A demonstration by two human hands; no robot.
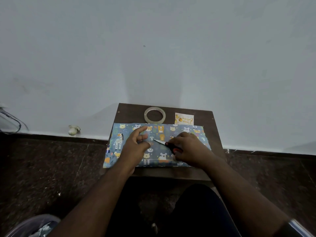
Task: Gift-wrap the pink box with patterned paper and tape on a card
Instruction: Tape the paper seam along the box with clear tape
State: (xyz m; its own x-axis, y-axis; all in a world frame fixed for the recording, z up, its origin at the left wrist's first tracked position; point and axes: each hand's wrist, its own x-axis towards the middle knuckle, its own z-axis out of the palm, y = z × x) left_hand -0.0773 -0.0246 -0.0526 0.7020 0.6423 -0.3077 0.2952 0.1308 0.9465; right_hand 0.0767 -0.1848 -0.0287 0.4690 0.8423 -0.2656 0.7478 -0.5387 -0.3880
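- pink box: not visible; judged to lie under the patterned paper (181,134) spread on the desk (217,134).
- right hand (189,147): grip clamped on scissors (168,145).
- left hand (136,142): fingers loosely apart, holding nothing.
- step: trimming or taping. next calls for tape roll (155,115), then card (184,118).

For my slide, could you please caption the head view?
Right hand holds scissors over patterned paper; tape and card wait behind.
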